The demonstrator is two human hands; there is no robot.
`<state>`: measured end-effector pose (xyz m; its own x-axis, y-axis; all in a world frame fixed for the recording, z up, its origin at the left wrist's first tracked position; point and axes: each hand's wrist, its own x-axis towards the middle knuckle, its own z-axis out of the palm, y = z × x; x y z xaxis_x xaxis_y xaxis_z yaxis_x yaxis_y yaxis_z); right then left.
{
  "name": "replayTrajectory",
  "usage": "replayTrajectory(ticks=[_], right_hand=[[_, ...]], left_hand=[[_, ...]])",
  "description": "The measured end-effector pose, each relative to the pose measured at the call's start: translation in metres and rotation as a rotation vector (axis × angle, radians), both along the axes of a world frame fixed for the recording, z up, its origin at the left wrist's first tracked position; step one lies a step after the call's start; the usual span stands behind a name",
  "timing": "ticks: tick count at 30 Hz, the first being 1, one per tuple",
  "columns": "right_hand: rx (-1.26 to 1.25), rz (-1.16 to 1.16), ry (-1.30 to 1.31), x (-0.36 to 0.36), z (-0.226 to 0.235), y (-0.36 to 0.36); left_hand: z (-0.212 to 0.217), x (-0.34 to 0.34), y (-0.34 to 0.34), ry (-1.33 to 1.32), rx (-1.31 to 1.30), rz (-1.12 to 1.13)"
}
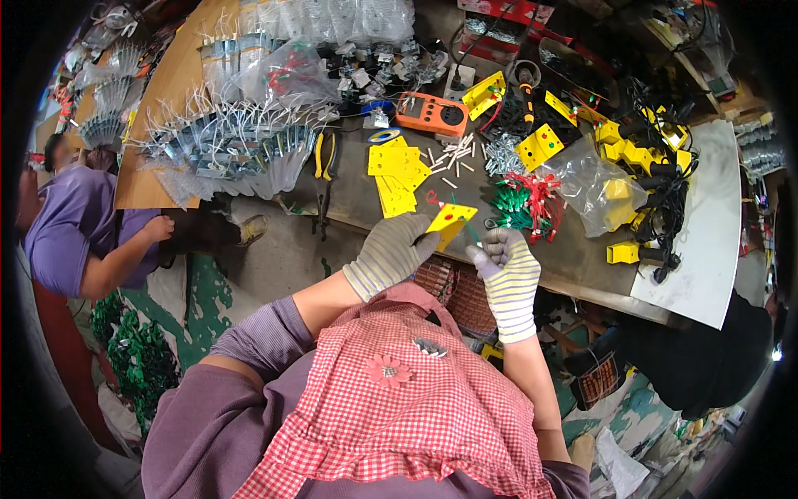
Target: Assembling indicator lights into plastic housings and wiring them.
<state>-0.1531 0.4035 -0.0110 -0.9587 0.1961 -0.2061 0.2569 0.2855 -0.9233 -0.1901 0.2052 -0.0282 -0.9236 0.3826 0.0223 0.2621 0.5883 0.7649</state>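
Observation:
Both my hands wear grey-and-cream striped gloves and work at the near edge of the bench. My left hand [389,254] is closed on a yellow plate [453,223] with a red part set in it. My right hand [504,264] pinches a thin green wire [474,233] beside that plate. Just beyond lie a heap of green wired lights [511,205] and a heap of red wired lights [544,200]. A stack of flat yellow plates [396,170] rests on the bench past my left hand.
Yellow-handled pliers [325,158] lie left of the plates. An orange meter [432,114], white tubes [453,155] and screws [504,155] sit farther back. Fanned metal strips with wires [241,150] cover the left. Yellow housings with black cables [644,158] crowd the right. Another person [91,220] is at far left.

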Motion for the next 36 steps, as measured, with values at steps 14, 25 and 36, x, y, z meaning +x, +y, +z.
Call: replayTrajectory(ticks=[14, 25, 36], right_hand=[[0.139, 0.107, 0.144, -0.013, 0.007, -0.001], [0.025, 0.181, 0.111, 0.0, -0.034, 0.009], [-0.444, -0.443, 0.341, -0.095, 0.034, 0.105]], left_hand=[[0.006, 0.012, 0.015, 0.02, -0.049, -0.055], [0.0, 0.013, 0.001, -0.429, 0.123, -0.172], [-0.035, -0.007, -0.02, -0.208, -0.088, 0.066]])
